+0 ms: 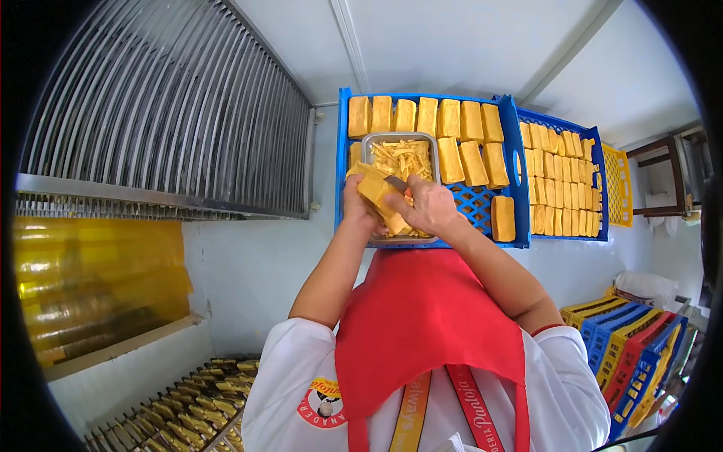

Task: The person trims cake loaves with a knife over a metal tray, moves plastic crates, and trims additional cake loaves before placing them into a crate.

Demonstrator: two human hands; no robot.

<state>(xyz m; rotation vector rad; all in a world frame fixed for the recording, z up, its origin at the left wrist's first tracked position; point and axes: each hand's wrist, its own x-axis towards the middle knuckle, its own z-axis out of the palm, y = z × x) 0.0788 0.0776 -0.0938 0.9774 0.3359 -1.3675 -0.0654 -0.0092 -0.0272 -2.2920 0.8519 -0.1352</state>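
My left hand is wrapped round a yellow loaf, tilted over a metal pan. My right hand holds a knife against the loaf's upper right side; only part of the blade and a bit of reddish handle show. Thin yellow trimmings lie in the pan. The pan rests in a blue crate, among several upright loaves. One more loaf stands at the crate's near right corner.
To the right, a second blue crate holds many loaves, with a yellow crate beyond. A metal slatted rack fills the upper left. Coloured crates are stacked at lower right. Racked pieces are at lower left.
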